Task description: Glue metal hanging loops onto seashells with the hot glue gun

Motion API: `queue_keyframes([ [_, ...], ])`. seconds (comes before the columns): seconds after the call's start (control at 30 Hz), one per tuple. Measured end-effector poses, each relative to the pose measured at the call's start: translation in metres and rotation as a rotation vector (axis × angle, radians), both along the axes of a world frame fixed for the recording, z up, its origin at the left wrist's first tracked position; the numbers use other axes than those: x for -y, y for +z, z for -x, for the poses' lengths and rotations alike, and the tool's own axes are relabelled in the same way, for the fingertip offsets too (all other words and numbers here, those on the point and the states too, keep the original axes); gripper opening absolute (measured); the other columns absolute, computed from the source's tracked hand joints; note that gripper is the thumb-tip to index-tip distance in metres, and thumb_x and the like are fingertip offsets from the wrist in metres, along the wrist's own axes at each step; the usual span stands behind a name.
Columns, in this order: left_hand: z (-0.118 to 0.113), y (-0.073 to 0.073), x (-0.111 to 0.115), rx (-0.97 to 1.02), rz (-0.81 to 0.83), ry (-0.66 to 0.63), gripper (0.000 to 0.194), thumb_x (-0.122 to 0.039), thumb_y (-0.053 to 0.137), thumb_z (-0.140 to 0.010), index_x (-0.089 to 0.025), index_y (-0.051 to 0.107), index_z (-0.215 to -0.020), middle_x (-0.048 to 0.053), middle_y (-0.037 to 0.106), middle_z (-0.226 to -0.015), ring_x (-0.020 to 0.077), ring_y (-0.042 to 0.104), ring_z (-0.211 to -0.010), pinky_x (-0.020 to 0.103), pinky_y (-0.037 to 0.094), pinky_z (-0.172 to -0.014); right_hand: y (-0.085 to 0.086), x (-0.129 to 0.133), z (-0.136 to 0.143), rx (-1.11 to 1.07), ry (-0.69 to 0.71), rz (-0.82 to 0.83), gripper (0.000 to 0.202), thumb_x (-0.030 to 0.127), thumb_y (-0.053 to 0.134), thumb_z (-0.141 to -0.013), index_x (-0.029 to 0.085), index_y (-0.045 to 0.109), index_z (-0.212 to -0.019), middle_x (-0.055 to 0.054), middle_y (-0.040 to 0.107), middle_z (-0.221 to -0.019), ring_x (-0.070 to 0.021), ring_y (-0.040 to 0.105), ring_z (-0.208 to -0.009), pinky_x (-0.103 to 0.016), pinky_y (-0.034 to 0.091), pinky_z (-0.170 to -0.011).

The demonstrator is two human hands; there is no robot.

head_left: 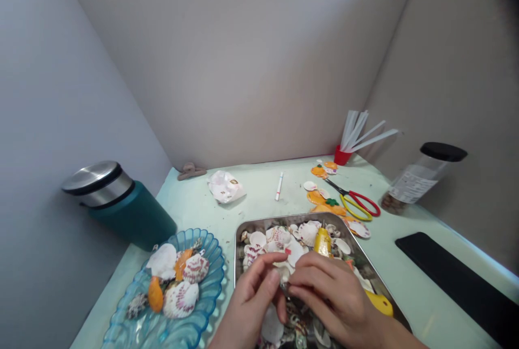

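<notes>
Both hands are over a metal tray (239,232) filled with shells. My left hand (255,295) is curved, thumb and fingers apart, at the tray's left-centre. My right hand (332,295) faces it with its fingers drawn together; what they pinch is hidden. A small pale shell (284,273) shows between the hands; I cannot tell whether it is held. Just beyond the fingers lies a white shell (297,251) with a red mark. A yellow-handled tool (323,242) with a thin metal tip rests among the shells. Another yellow handle (380,303) shows by my right wrist.
A blue scalloped dish (214,273) with shells and a teal bottle (138,213) stand left. Behind the tray lie a crumpled white wrapper (225,186), a pen (279,186), scissors (360,204) and orange shells (318,197). Glue sticks in a red cup (343,155), a jar (417,181) and a black strip (454,278) are right.
</notes>
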State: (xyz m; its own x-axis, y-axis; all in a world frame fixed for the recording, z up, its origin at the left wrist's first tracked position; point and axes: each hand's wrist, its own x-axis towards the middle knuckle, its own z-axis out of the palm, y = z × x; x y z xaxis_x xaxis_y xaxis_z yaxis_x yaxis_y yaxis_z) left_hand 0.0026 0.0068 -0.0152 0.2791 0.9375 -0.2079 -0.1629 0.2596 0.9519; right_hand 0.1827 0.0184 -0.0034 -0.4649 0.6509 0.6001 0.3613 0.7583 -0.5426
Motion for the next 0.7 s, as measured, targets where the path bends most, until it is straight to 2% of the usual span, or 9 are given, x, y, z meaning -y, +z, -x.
queue_keyframes([
  [0.17,-0.0015,0.001,-0.0007,-0.047,-0.028,0.013,0.044,-0.051,0.06,-0.081,-0.015,0.067,-0.106,-0.003,0.054,-0.047,0.0118,0.048,-0.048,0.024,0.036,-0.056,-0.0005,-0.0016,0.0008,0.005,0.002,0.001,0.013,0.01,0.052,-0.09,0.018,0.063,-0.088,-0.005,0.062,-0.078,-0.0148,0.059,-0.07,-0.025,0.048,-0.064],
  [0.43,0.0002,-0.0044,-0.0001,-0.057,-0.041,0.003,0.055,-0.052,0.059,-0.082,-0.014,0.063,-0.121,-0.002,0.057,-0.048,0.0138,0.052,-0.051,0.026,0.04,-0.062,0.0001,0.0004,0.0004,0.02,-0.023,0.004,0.015,0.009,0.05,-0.089,0.018,0.062,-0.091,-0.006,0.062,-0.081,-0.0159,0.06,-0.073,-0.026,0.049,-0.066],
  [0.7,-0.0012,0.0012,0.0017,-0.053,-0.039,-0.011,0.058,-0.05,0.065,-0.078,-0.015,0.061,-0.125,-0.003,0.055,-0.05,0.0129,0.051,-0.051,0.025,0.038,-0.06,-0.0016,-0.0014,0.0017,0.011,-0.029,0.04,0.014,0.011,0.049,-0.091,0.018,0.06,-0.087,-0.004,0.06,-0.076,-0.015,0.058,-0.069,-0.025,0.048,-0.063],
])
